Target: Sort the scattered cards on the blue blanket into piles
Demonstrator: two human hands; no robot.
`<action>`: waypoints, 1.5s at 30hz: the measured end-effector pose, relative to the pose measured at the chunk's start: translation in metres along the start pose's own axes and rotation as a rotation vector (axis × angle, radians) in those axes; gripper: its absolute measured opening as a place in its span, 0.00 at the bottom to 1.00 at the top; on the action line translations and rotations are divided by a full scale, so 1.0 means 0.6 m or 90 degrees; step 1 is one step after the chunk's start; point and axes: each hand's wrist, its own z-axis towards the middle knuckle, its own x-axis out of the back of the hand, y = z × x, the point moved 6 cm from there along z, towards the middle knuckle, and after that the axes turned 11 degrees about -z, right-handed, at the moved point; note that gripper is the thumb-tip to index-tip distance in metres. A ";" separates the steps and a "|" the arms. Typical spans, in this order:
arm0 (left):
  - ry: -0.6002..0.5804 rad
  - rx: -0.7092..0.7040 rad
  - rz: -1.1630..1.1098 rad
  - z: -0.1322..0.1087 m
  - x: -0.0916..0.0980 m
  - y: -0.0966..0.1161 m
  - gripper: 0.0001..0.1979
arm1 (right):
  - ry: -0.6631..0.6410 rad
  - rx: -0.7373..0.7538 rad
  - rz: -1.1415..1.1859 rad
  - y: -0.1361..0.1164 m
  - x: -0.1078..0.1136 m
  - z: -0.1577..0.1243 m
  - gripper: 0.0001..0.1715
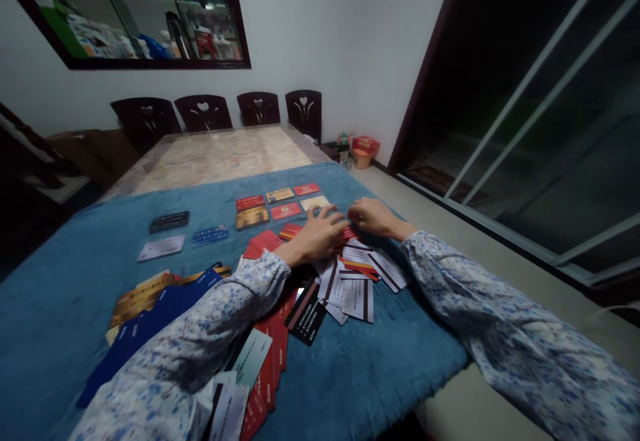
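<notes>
Both my hands rest on a heap of plastic cards (350, 274) lying on a blue cloth (75, 274). My left hand (317, 233) lies flat with its fingers stretched over the red and white cards. My right hand (373, 216) is just to its right, fingers curled down on a red card (349, 233) at the heap's far edge. Beyond the hands, several cards (280, 204) lie face up in two neat rows. Three more cards (170, 221) lie apart to the left.
A fan of blue and gold cards (150, 308) and red cards (273, 354) lies under my left sleeve. The cloth covers a long table (225, 151) with several dark chairs (203, 111) at the far end. The table's right edge drops to the floor beside glass doors.
</notes>
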 end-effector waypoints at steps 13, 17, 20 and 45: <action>-0.029 -0.090 -0.025 -0.001 -0.024 0.076 0.18 | 0.009 -0.008 0.020 0.012 -0.017 -0.105 0.15; -0.042 -0.110 -0.036 0.001 -0.033 0.092 0.19 | 0.022 -0.013 0.013 0.015 -0.016 -0.134 0.15; -0.057 -0.119 -0.045 0.002 -0.036 0.103 0.19 | 0.039 -0.018 0.013 0.016 -0.015 -0.156 0.14; -0.039 -0.099 -0.025 -0.022 -0.036 0.088 0.17 | 0.063 0.005 0.026 -0.042 0.000 -0.253 0.25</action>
